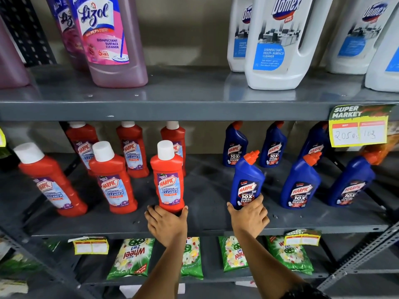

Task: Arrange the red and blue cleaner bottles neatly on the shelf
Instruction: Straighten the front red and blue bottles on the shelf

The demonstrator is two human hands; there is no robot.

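On the middle grey shelf (207,221) stand red Harpic bottles on the left and blue Harpic bottles on the right, each in a front and a back row. My left hand (166,223) grips the base of the front red bottle (169,180), which stands upright near the shelf's middle. My right hand (248,216) holds the base of the front blue bottle (247,182), which has an orange cap. Two more red bottles (112,180) stand at front left, and two more blue bottles (301,184) at front right.
The upper shelf (172,108) carries pink Lizol bottles (108,39) and white Domex jugs (278,44). A yellow price tag (358,128) hangs on its edge at right. Green Wheel packets (131,257) lie on the shelf below. A slotted metal upright (362,251) crosses the lower right.
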